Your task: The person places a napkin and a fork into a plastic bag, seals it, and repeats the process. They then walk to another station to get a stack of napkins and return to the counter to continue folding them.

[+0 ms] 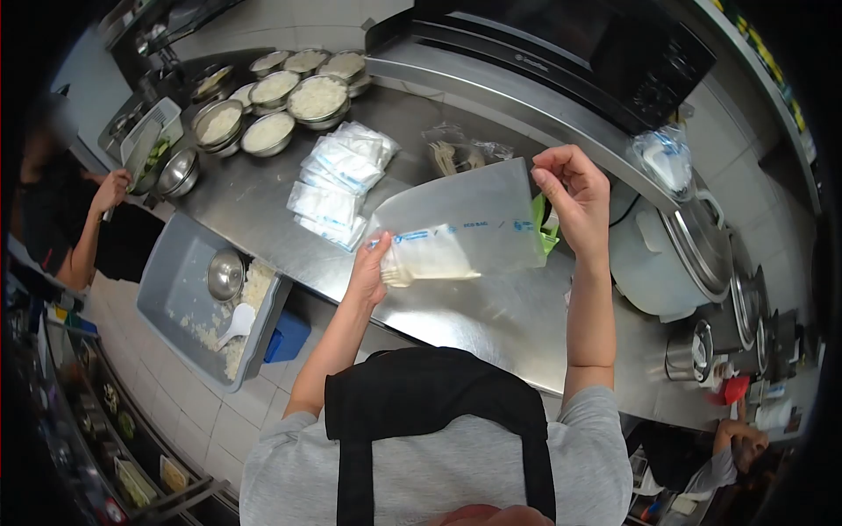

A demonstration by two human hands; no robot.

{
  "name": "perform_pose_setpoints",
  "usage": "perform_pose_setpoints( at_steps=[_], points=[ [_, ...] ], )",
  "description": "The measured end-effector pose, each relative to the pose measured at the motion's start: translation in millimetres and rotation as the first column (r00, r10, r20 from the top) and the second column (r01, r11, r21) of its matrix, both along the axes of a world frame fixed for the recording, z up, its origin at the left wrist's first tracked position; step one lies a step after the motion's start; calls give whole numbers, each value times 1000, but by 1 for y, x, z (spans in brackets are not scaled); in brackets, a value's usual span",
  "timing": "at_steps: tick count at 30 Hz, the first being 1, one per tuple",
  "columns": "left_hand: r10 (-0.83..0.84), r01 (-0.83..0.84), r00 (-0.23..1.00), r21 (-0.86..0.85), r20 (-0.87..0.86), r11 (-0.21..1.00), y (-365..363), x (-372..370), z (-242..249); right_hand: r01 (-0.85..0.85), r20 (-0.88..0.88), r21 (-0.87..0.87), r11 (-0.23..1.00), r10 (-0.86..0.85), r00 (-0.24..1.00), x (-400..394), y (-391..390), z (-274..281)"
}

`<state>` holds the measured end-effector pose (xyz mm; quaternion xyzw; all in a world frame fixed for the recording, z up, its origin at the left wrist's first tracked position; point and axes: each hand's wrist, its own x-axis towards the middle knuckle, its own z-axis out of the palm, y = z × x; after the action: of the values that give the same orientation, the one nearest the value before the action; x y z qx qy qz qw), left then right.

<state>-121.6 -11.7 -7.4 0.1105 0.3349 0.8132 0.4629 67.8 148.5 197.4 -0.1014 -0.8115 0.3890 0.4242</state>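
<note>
A translucent plastic bag [465, 206] with blue print stretches between my hands above the steel counter. My left hand [372, 267] grips its lower left end, together with pale cutlery [399, 276] and a white packet [443, 254] that show at the bag's lower side. At the opposite end, my right hand [574, 197] has its thumb and forefinger brought together at the upper corner of the bag. Something bright green [545, 226] shows behind that edge. Left of the bag lies a pile of flat white packets [338, 184] with blue print.
Steel bowls of rice [317, 96] crowd the back left. A clear bag of cutlery [456, 151] lies behind. A grey tub [180, 333] holds a bowl and a rice paddle. To the right stands a large pot [658, 254]. Co-workers are at left [66, 210] and right [702, 451].
</note>
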Motion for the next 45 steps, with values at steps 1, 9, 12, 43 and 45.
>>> perform_pose_setpoints(
  at_steps=[1, 9, 12, 43, 45],
  points=[
    [-13, 13, 1000, 2, -5, 1000, -2, 1, 1, 13, -5, 2, 1000, -13, 1000, 5, 2, -4],
    [49, -49, 999, -4, 7, 999, -18, 6, 4, -100, 158, -329, 939, 159, 975, 39, -23, -80],
    [127, -128, 990, -15, -60, 992, -22, 5, -4, 60, 291, -374, 925, 56, 955, 48, -24, -106],
    [-331, -339, 201, -383, -922, 860, -75, 25, -67, 76, 454, -64, 995, -39, 890, 30, -60, -230],
    [-301, -366, 204, -358, -932, 859, -74, 21, -66, -167, 475, 179, 970, 64, 877, 0, -81, -233]
  ],
)
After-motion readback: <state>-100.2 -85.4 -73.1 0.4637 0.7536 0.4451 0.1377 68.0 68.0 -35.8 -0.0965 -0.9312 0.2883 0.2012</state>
